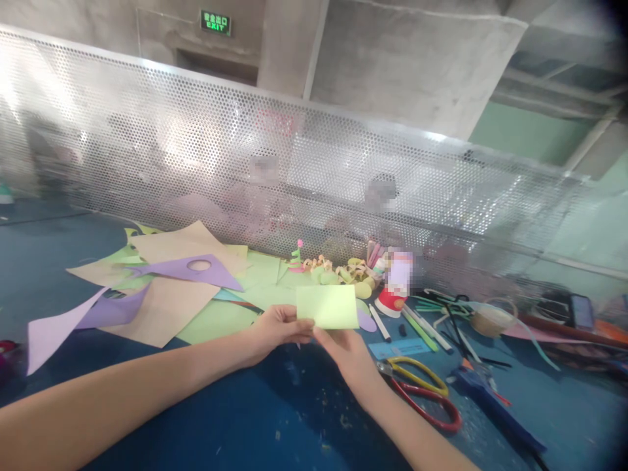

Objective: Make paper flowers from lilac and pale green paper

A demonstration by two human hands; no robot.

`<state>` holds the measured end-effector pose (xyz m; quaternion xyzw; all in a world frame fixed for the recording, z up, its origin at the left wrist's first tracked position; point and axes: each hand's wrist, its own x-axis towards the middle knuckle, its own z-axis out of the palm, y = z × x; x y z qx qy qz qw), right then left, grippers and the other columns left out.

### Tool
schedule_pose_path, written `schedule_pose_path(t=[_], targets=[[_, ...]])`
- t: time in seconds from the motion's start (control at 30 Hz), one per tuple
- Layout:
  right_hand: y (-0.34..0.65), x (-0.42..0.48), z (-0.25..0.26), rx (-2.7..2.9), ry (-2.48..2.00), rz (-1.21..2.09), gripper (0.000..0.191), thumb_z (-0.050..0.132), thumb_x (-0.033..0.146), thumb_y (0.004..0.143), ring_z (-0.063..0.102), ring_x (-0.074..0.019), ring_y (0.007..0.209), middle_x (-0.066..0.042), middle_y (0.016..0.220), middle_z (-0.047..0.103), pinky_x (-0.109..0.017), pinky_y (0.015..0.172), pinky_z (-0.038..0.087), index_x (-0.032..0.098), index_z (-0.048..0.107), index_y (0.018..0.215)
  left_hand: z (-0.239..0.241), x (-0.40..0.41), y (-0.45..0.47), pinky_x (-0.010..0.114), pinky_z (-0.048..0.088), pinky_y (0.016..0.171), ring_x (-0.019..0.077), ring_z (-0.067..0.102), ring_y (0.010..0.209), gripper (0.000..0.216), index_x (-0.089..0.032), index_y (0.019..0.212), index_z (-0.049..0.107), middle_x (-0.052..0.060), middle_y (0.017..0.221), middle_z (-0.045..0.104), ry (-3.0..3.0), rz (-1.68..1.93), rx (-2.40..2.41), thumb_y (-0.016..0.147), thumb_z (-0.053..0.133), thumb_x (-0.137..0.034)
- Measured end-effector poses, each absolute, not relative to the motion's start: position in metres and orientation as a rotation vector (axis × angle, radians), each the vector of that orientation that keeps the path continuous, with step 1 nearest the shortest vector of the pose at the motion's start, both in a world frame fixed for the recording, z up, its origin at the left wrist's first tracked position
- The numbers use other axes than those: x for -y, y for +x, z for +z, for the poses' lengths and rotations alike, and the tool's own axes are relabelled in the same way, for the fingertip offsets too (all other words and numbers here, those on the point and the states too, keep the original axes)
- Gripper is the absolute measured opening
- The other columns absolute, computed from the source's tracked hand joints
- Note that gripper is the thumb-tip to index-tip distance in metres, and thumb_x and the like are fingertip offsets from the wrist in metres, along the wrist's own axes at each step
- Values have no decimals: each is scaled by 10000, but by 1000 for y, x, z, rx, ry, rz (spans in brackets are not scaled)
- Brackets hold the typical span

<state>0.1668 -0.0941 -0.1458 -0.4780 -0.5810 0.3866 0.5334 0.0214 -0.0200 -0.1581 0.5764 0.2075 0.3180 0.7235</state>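
A small light green paper rectangle is held up just above the blue table. My left hand pinches its lower left corner with closed fingers. My right hand grips its bottom edge from below, thumb on the paper. Scissors with yellow and red handles lie on the table just right of my right wrist.
Sheets of tan, purple and green paper lie at the left. Paper curls, a red-and-white bottle, pens, a small basket and a phone sit at the back right. A perforated metal screen closes the far edge, with people behind it.
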Motion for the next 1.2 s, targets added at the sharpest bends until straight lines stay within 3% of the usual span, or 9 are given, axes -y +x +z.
schedule_pose_path(t=[0.2,0.37,0.5,0.73,0.9,1.07,1.2], targets=[[164,100,-150,1527,-1417,646,409,431,470,818,598,-230,688,-99,722,660,-302,629,447,119,631,753,-157,33,28,230,475,740,118,623,731,233,-122,831,666,50,821,685,1219,725,-418,692,669,-308],[168,99,-151,1501,-1396,596,391,382,457,844,572,-206,718,-77,728,641,-286,676,432,152,592,718,-155,34,29,259,470,775,170,633,827,267,-113,863,656,88,866,687,1227,733,-427,704,655,-328],[178,94,-152,1335,-1382,653,365,408,489,818,555,-191,660,-47,676,619,-279,614,434,186,545,668,-156,31,28,262,469,779,193,624,893,310,-109,915,637,114,911,684,1233,760,-456,707,653,-339],[188,84,-157,1091,-1211,847,279,468,461,793,589,-198,785,-53,892,645,-286,662,449,206,584,800,-158,26,30,254,481,746,181,630,864,313,-121,883,630,89,896,691,1250,821,-530,683,668,-358],[185,81,-164,977,-1157,920,328,446,467,803,604,-208,803,-69,958,641,-311,678,468,212,596,944,-162,25,31,258,490,692,191,638,834,330,-115,885,625,98,858,696,1267,834,-587,683,662,-374],[190,77,-165,938,-1078,901,258,474,425,797,596,-201,839,-54,1018,629,-311,697,485,216,613,858,-161,26,29,262,481,682,189,642,788,319,-116,837,645,90,838,697,1329,816,-623,671,661,-388],[195,75,-164,902,-1064,850,239,513,421,777,582,-183,790,-43,921,645,-300,679,491,213,626,805,-158,28,29,241,460,645,182,640,773,303,-113,805,642,88,825,694,1389,793,-630,648,681,-368]])
